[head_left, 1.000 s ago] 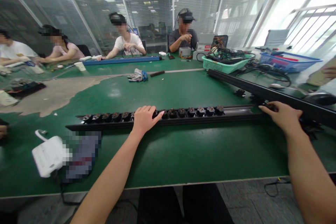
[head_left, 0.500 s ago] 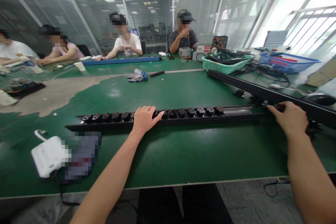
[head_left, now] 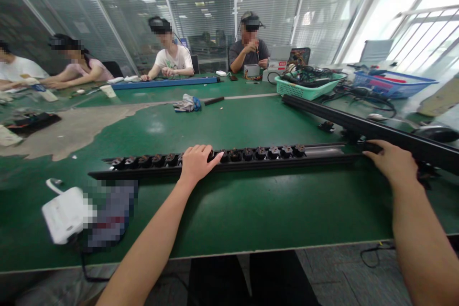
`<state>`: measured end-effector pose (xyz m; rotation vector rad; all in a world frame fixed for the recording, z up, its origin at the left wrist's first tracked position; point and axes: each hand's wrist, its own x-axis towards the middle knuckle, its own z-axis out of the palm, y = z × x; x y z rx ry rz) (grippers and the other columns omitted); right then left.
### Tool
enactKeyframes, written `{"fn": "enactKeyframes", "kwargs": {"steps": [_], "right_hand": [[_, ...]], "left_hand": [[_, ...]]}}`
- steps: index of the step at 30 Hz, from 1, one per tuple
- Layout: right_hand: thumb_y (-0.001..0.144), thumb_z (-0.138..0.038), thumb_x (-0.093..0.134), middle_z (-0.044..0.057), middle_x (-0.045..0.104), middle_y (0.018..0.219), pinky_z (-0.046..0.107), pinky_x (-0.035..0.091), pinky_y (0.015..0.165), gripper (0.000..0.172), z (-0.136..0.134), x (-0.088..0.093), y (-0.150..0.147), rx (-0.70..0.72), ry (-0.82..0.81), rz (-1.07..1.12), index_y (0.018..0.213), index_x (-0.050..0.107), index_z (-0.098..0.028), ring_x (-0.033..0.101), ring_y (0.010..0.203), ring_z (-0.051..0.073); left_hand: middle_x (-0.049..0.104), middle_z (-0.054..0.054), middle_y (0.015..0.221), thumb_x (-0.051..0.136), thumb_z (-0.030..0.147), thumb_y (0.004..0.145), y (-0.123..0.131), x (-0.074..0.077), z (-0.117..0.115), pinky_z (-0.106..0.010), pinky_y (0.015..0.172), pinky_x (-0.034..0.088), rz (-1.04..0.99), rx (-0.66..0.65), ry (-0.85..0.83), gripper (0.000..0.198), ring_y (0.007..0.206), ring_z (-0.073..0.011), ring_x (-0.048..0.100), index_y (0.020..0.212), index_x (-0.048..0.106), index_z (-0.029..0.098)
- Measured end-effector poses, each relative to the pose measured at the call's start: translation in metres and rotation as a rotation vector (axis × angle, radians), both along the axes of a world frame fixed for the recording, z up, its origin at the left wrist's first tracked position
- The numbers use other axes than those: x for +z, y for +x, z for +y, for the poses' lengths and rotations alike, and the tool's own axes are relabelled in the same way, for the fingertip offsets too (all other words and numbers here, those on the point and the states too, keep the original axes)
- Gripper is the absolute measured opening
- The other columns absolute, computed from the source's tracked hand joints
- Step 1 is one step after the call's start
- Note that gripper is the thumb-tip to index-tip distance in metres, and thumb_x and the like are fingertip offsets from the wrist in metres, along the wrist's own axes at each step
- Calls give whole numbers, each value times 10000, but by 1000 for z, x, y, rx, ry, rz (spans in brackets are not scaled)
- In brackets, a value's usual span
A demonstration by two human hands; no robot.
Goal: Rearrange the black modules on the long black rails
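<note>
A long black socket rail with a row of dark socket modules lies across the green table in front of me. My left hand rests flat on the rail's middle, fingers stretched out over the modules. My right hand lies at the rail's right end, fingers extended and touching a small dark part there. A second long black rail runs diagonally behind my right hand.
A white device sits at the near left. A green basket of cables, a blue basket and loose cables fill the far right. Several people sit along the far side by a blue rail. A crumpled cloth lies mid-table.
My right hand slid a little to the right along the rail's end, then back slightly. The left hand has stayed put.
</note>
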<state>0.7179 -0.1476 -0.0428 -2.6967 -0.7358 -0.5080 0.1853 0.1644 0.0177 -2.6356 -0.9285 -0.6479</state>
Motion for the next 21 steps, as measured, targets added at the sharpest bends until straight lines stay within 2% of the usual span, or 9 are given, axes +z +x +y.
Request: {"fn": "enactKeyframes", "kwargs": {"steps": [3,5,8,13,18,21], "right_hand": [[830,-383,673,85,742,972,358,415,655,537,0,0,-2,25,4,146,1363,634,-346,620,811,261],[841,-348,642,87,736,987,357,441,720,541,1,-1,-3,94,57,120,1380,626,-309,633,869,256],[856,-315,586,102,735,1027,351,461,815,495,3,-2,-5,169,148,73,1338,662,-231,642,912,242],[874,-271,517,164,741,1042,347,450,884,418,11,7,-22,189,200,52,1220,713,-141,645,933,252],[941,-272,394,180,716,1133,372,424,964,381,27,22,-52,281,241,-64,1158,686,-158,614,1047,278],[975,-297,361,179,708,1162,389,417,1013,386,39,28,-73,425,282,-132,1174,660,-155,603,1086,274]], "left_hand": [[710,-98,869,373,615,1001,0,0,0,-382,758,410,7,2,3,522,863,-270,637,889,663,195],[710,-97,869,373,612,1003,0,0,0,-381,760,409,7,4,3,520,867,-270,637,893,664,194],[709,-98,872,372,611,1003,0,0,0,-380,764,410,6,1,-4,522,872,-270,638,897,663,192],[711,-106,874,370,617,1000,0,0,0,-381,761,410,2,1,-13,526,869,-274,639,892,665,194],[714,-110,874,380,615,995,0,1,0,-381,746,411,-10,-5,-25,519,856,-274,638,883,671,200],[714,-108,877,376,611,998,1,1,0,-383,749,412,-7,-5,-16,518,863,-275,639,892,671,198]]}}
